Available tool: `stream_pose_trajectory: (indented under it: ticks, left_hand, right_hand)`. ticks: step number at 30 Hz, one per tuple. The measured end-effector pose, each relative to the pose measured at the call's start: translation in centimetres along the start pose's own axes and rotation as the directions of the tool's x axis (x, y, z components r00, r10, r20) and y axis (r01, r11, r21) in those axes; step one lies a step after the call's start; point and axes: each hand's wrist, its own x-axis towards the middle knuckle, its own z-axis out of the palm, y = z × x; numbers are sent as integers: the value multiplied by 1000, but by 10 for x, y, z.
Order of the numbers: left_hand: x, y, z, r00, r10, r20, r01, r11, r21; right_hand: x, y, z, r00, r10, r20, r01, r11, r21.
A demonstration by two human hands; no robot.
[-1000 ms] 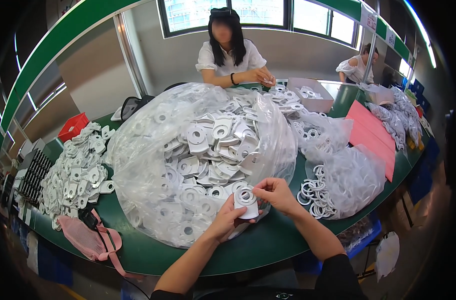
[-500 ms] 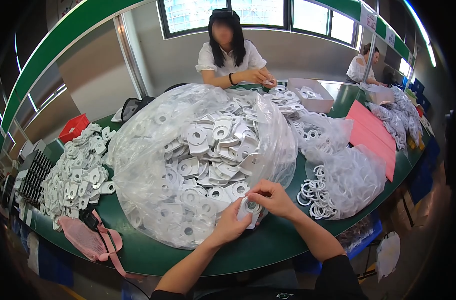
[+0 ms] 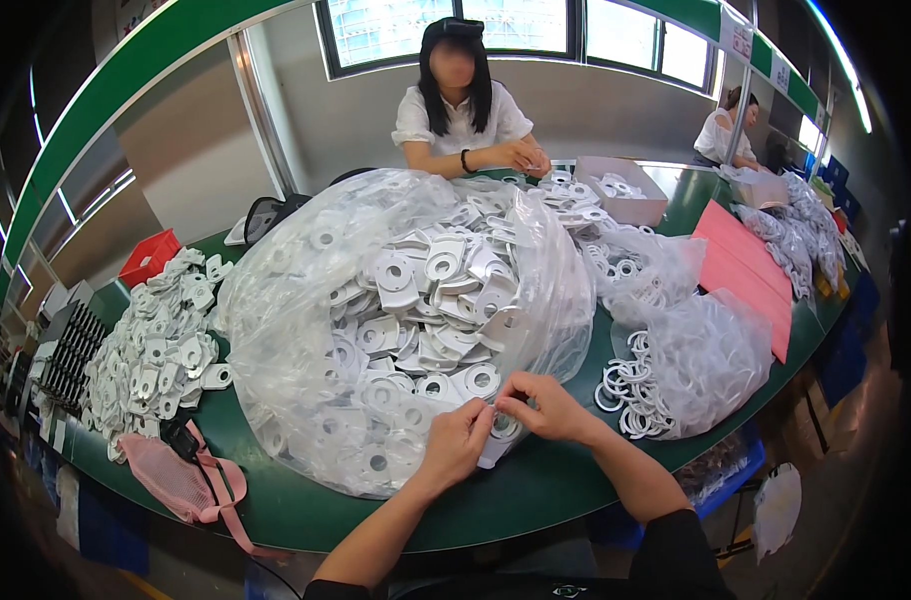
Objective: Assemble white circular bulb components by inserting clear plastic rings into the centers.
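Between my hands is a white plastic part with a round hole (image 3: 506, 428), held low over the near side of the table. My left hand (image 3: 458, 440) is closed on its left edge, thumb and fingers pinched. My right hand (image 3: 541, 406) is closed too, its fingertips pinched at the part's upper rim; whether they grip a separate small piece is hidden. Just beyond my hands, a large clear plastic bag (image 3: 276, 340) lies open, heaped with similar white parts (image 3: 441, 265). White rings (image 3: 636, 395) spill from a smaller clear bag (image 3: 711, 360) to the right of my hands.
Finished-looking white parts (image 3: 151, 350) are piled at left, near a red bin (image 3: 149, 257) and black stacked trays (image 3: 71, 345). A pink mesh bag (image 3: 171, 478) lies at the near left edge. Pink sheet (image 3: 744, 270) and white box (image 3: 621, 190) stand right. A co-worker (image 3: 461, 120) sits opposite.
My left hand has turned and its fingers have moved up toward my right fingertips, now covering more of the white part. The part has tilted slightly; my right hand has shifted little.
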Motion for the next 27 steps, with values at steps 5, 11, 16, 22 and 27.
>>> stream_pose_trajectory:
  ticks: [5,11,16,22,27]
  left_hand:
    - [2,-5,15,975,-168,-147,67,848,-526]
    - [-2,8,12,993,-83,83,118,697,-707]
    - [5,-4,-5,985,-76,154,150,820,-552]
    - [3,3,-5,998,43,46,-41,998,-54]
    - [3,5,-7,1000,29,-2,-29,995,100]
  right_hand:
    - [3,-1,9,968,161,-193,-51,878,476]
    - [3,0,10,953,178,-246,-80,929,361]
    - [1,-11,-6,993,64,-101,-51,991,126]
    - [1,-4,-11,1000,-23,12,22,999,49]
    - [-2,-5,-2,997,-65,-39,60,992,-111]
